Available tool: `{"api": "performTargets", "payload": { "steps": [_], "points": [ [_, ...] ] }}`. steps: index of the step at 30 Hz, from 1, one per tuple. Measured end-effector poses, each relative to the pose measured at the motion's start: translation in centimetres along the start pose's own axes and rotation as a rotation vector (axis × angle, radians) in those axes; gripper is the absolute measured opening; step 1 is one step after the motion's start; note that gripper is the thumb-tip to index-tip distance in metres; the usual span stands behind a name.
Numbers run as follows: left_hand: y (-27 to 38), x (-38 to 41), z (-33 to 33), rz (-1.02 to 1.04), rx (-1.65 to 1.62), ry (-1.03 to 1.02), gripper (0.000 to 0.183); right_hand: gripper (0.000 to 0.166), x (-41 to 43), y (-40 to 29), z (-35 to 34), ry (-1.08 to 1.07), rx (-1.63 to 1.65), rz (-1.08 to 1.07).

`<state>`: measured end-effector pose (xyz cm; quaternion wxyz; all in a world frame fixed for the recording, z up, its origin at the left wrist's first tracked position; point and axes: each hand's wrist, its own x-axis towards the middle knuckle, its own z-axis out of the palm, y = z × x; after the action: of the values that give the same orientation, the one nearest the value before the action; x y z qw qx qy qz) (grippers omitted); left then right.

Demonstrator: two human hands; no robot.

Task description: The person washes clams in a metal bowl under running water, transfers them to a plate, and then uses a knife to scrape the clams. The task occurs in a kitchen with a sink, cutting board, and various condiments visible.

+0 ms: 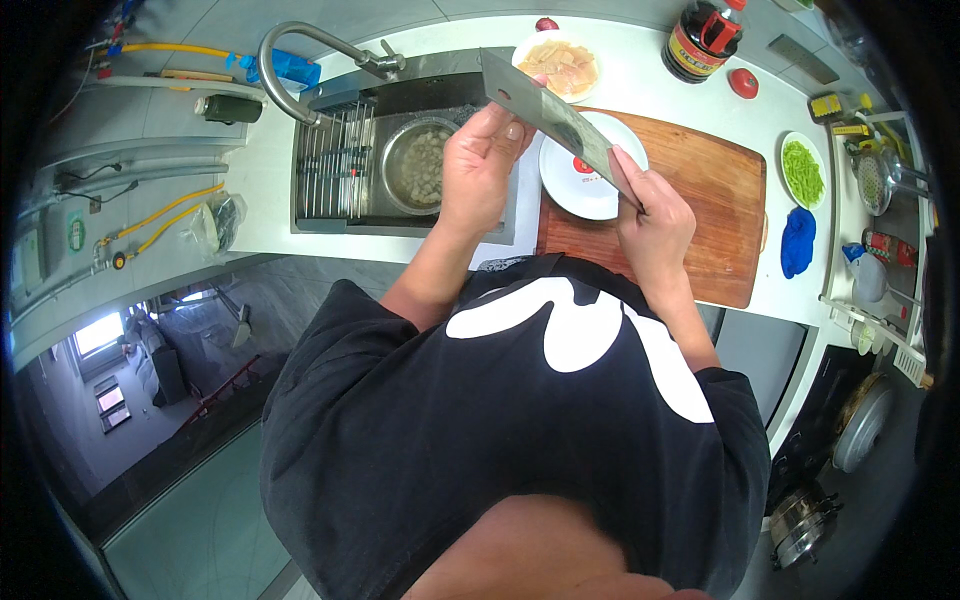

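A wide steel cleaver blade [555, 120] with a hole near its far corner is held slanting above the counter. My left hand [480, 169] pinches it near the end with the hole. The fingers of my right hand [656, 221] are closed around the other end; whether a handle is inside them is hidden. Below the blade, a white plate [592, 201] with a red mark overlaps the left part of a wooden cutting board [705, 202]. Beyond the hands lies a plate of pale sliced meat [559, 67], partly covered by the blade's corner.
Left of my hands is a sink [319, 225] with a rack [349, 165], a metal bowl [420, 165] of small pale pieces and a curved faucet [289, 30]. Behind the board stand a dark sauce bottle [697, 49] and a tomato [743, 83]; shredded greens [802, 172] and a blue cloth [797, 244] lie right.
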<state>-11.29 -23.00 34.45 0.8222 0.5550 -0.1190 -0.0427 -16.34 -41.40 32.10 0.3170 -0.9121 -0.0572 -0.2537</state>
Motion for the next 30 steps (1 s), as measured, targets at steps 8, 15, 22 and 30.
{"api": "performTargets", "payload": {
  "steps": [8, 15, 22, 30],
  "points": [
    [0.1, -0.1, -1.4, 0.078, 0.098, -0.014, 0.029, 0.028, 0.3, -0.4, 0.6, -0.014, 0.031, -0.003],
    [0.9, -0.7, -2.7, 0.084, 0.197, 0.004, 0.028, 0.038, 0.1, -1.0, 1.1, -0.07, 0.046, -0.006],
    [1.7, -1.4, -3.7, 0.05, 0.249, -0.006, 0.032, 0.045, -0.2, -1.4, 1.4, -0.111, 0.023, -0.037],
    [2.2, -2.1, -4.9, -0.004, 0.209, -0.026, 0.034, 0.046, -0.5, -2.0, 1.7, -0.159, 0.051, -0.037]
  ]
}}
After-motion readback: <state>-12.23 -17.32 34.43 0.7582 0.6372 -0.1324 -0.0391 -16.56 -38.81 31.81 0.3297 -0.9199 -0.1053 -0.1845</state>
